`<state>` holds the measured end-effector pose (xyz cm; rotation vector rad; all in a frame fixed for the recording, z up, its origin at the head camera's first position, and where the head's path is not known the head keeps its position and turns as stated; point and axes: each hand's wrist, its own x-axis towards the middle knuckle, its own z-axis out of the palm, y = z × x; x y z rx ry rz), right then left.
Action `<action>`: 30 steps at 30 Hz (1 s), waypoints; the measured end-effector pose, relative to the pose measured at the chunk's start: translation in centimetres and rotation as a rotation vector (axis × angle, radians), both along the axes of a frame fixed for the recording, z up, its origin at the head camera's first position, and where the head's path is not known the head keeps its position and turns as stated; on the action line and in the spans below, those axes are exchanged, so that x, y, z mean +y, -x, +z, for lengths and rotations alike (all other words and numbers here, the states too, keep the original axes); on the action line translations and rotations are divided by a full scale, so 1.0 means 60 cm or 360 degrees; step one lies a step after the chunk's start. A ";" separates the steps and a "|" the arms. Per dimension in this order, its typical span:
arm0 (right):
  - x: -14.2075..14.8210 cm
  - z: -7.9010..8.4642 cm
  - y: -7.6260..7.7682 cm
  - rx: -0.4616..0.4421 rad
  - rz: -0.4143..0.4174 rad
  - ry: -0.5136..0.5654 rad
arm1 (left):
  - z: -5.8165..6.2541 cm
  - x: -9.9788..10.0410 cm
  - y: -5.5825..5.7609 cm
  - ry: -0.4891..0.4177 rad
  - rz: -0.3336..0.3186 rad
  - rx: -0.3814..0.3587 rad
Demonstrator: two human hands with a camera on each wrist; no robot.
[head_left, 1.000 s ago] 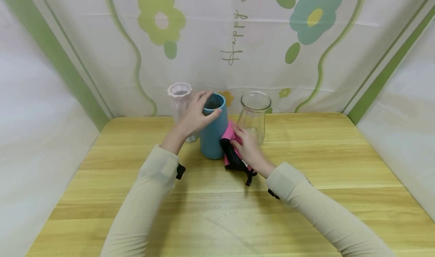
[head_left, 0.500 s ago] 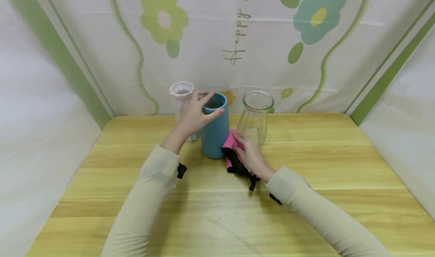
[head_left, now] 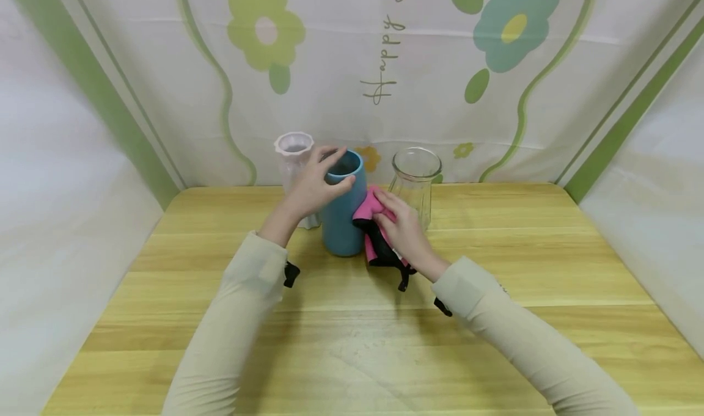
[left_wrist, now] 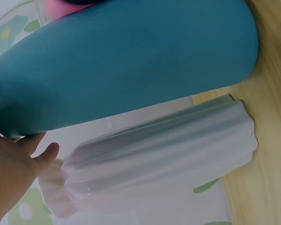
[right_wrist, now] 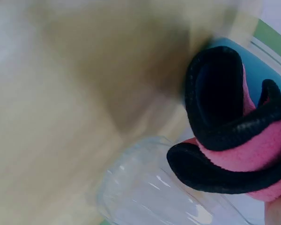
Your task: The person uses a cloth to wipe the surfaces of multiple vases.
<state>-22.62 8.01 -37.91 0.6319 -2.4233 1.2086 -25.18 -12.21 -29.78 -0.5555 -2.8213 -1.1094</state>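
- The left hand is at the top of the blue vase; its grip is spread widely, with the thumb at the near side of the rim and the fingers on the far side, and it holds the vase there.
- The blue vase stands on the tabletop, in the middle of the far part.
- The right hand has a narrow grip: thumb and fingers pinch the pink cloth.
- This cloth is at the right side of the blue vase and seems to touch its wall; in the right wrist view, it is folded, with thick black edges.
- The pale ribbed vase stands to the left of the blue one and a little farther, partly hidden by the left hand.
- The clear glass vase stands to the right, behind the right hand.
- At the far side hangs a white backdrop with printed flowers.
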 end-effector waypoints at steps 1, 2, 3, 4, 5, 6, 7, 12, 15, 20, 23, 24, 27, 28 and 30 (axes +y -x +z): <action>-0.001 0.006 0.001 0.0021 -0.0008 0.0022 | -0.001 -0.001 0.000 -0.0001 -0.0004 0.0008; -0.003 0.013 0.001 0.0039 -0.0014 0.0049 | -0.002 -0.001 0.001 -0.0005 -0.0008 0.0016; -0.004 0.018 0.002 0.0055 -0.0016 0.0077 | -0.003 -0.001 0.001 -0.0008 -0.0012 0.0025; -0.005 0.024 0.003 0.0074 -0.0017 0.0107 | -0.004 -0.002 0.001 -0.0011 -0.0016 0.0033; -0.007 0.029 0.004 0.0087 -0.0011 0.0141 | -0.004 -0.002 0.002 -0.0014 -0.0020 0.0044; -0.008 0.034 0.005 0.0097 -0.0005 0.0171 | -0.005 -0.002 0.002 -0.0011 -0.0021 0.0054; -0.009 0.038 0.005 0.0100 -0.0003 0.0191 | -0.005 -0.002 0.002 -0.0008 -0.0022 0.0063; -0.011 0.041 0.006 0.0027 -0.0010 0.0121 | -0.007 -0.003 0.003 0.0017 -0.0022 0.0105; -0.010 0.031 0.006 -0.0072 -0.0003 0.0005 | -0.008 -0.003 0.002 0.0015 -0.0020 0.0116; -0.004 0.003 0.006 -0.0154 0.0008 -0.0149 | -0.009 -0.003 0.000 0.0007 0.0006 0.0117; 0.001 -0.019 0.007 -0.0213 0.0031 -0.0229 | -0.009 -0.001 -0.002 0.0039 0.0062 0.0119; 0.003 -0.026 0.008 -0.0236 0.0043 -0.0256 | -0.009 0.000 -0.003 0.0052 0.0081 0.0124; 0.007 -0.042 0.006 -0.0315 0.0071 -0.0301 | -0.009 0.002 -0.004 0.0088 0.0122 0.0149; 0.007 -0.046 0.005 -0.0325 0.0076 -0.0312 | -0.009 0.003 -0.004 0.0094 0.0127 0.0155; 0.008 -0.052 0.004 -0.0333 0.0076 -0.0313 | -0.010 0.004 -0.004 0.0105 0.0133 0.0179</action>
